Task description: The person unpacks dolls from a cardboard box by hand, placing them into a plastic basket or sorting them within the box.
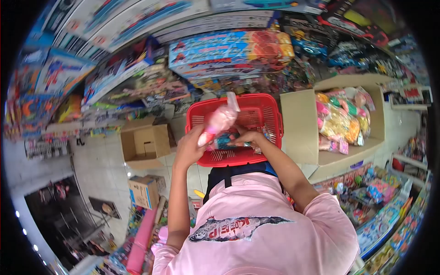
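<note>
My left hand (189, 145) is closed round the lower end of a pink toy in clear plastic wrapping (222, 118). The toy is held up over the left part of a red plastic basket (273, 107), tilted and blurred, so its exact kind does not show. Inside the basket, my right hand (251, 137) has its fingers bent on a teal packaged toy (223, 141). Other small packets (266, 131) lie in the basket beside that hand. The basket stands right in front of my body.
To the right is an open cardboard box (300, 126) holding bagged dolls or plush toys (341, 121). A smaller open carton (145, 143) sits on the tiled floor at left. Boxed toys (229, 52) fill the shelves ahead. A pink roll (141, 240) leans at lower left.
</note>
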The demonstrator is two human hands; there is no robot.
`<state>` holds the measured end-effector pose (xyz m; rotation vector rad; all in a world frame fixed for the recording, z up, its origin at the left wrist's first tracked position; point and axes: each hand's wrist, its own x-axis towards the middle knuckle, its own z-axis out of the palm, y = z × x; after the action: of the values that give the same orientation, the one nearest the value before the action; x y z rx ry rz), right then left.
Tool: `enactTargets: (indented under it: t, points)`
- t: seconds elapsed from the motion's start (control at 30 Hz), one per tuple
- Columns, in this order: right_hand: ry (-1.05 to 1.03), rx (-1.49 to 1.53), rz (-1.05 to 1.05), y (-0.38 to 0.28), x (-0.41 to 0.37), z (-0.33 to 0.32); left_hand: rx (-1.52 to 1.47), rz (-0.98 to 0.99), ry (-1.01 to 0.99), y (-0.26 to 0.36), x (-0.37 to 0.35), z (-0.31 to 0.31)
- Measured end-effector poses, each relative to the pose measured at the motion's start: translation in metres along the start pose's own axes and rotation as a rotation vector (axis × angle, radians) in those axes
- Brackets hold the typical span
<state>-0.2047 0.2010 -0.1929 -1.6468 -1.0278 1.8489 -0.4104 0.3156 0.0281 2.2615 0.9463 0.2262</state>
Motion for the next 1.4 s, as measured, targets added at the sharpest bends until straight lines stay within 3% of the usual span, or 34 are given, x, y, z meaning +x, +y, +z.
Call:
enactTargets:
  t: [0.03,0.1,0.17,0.23,0.27,0.33,0.43,0.5,0.6,0.67,0.73,0.83,0.9,0.93,0.97,1.03,1.1,1.17,1.23,1.33,1.4]
  points:
    - [0.036,0.020,0.013,0.013,0.004,-0.001,-0.011,0.031,-0.027,-0.002,0.016,0.008]
    - [0.064,1.002,-0.037,0.035,0.013,-0.002,0.071,0.031,-0.316,0.001,0.045,0.025]
    - [0.352,0.685,-0.033,0.026,-0.020,-0.002,0.128,0.121,-0.412,0.005,0.066,0.046]
    - [0.413,1.035,-0.152,0.021,-0.031,-0.013,0.305,0.302,-0.351,-0.004,0.080,0.078]
    - [0.406,1.266,-0.229,0.017,-0.037,-0.021,0.333,0.309,-0.350,-0.004,0.085,0.089]
    - [0.450,1.439,-0.289,0.015,-0.041,-0.027,0.313,0.309,-0.401,-0.019,0.098,0.113]
    - [0.663,1.057,-0.031,0.040,-0.021,-0.023,0.231,0.225,-0.517,-0.066,0.097,0.166]
    - [0.732,1.152,0.090,0.028,-0.030,-0.022,-0.001,0.057,-0.642,-0.098,0.081,0.198]
    - [0.897,0.904,0.190,0.074,-0.002,-0.010,0.065,0.126,-0.645,-0.087,0.071,0.203]
    - [0.878,0.922,0.092,0.095,0.006,-0.014,0.053,0.120,-0.664,-0.085,0.069,0.202]
    - [0.976,0.701,0.207,0.084,0.000,-0.007,0.039,0.242,-0.610,-0.089,0.063,0.196]
    - [1.023,0.801,0.103,0.031,-0.068,0.021,0.143,0.364,-0.505,-0.070,0.040,0.177]
    - [1.312,0.441,-0.274,0.011,-0.114,0.055,0.017,0.476,-0.359,-0.053,0.019,0.166]
    - [1.302,0.552,-0.280,-0.010,-0.146,0.074,-0.149,0.568,-0.263,-0.046,0.005,0.165]
    - [1.327,0.552,-0.285,-0.004,-0.158,0.093,-0.153,0.592,-0.269,-0.031,-0.012,0.157]
    - [1.598,0.353,-0.358,0.019,-0.179,0.137,-0.377,0.669,-0.343,0.002,-0.053,0.138]
    - [1.628,0.407,-0.289,0.061,-0.188,0.180,-0.402,0.770,-0.321,0.008,-0.089,0.143]
    - [1.609,0.472,-0.021,0.105,-0.196,0.225,-0.458,0.574,-0.680,-0.009,-0.121,0.163]
    - [1.596,0.426,0.175,0.171,-0.192,0.274,-0.439,0.669,-0.719,-0.055,-0.139,0.201]
    - [1.471,0.320,0.523,0.254,-0.199,0.362,-0.066,0.464,-0.915,-0.166,-0.156,0.251]
    - [1.246,0.416,0.795,0.300,-0.203,0.419,0.211,0.307,-1.057,-0.217,-0.167,0.247]
